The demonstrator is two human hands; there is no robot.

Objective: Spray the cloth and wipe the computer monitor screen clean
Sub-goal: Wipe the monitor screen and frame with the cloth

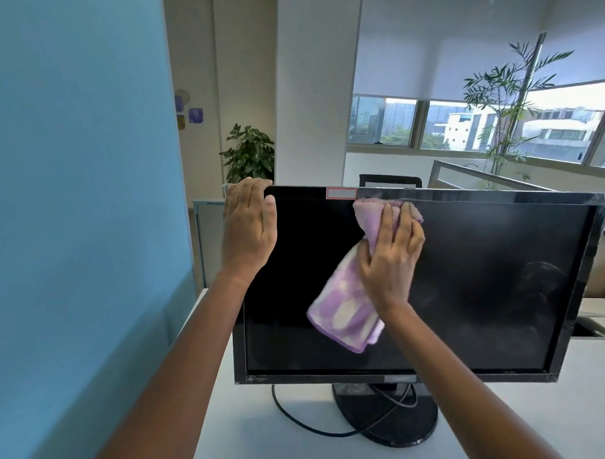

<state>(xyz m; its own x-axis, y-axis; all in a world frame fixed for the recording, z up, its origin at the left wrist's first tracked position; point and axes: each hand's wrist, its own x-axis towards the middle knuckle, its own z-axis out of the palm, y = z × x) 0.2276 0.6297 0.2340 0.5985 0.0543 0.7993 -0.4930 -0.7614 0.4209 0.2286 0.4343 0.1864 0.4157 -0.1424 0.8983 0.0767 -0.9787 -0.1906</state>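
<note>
A black computer monitor (pixel 484 284) stands on a white desk, its dark screen facing me. My left hand (pixel 248 227) grips the monitor's top left corner, fingers over the top edge and thumb on the front bezel. My right hand (pixel 391 257) presses a purple and white checked cloth (pixel 345 310) against the upper middle of the screen, near the top bezel. The cloth bunches above my fingers and hangs down below my wrist. No spray bottle is in view.
The monitor's round black base (pixel 386 418) and a looping black cable (pixel 301 421) lie on the white desk (pixel 267 447). A blue partition (pixel 80 202) rises close on the left. Behind are potted plants, a black chair and windows.
</note>
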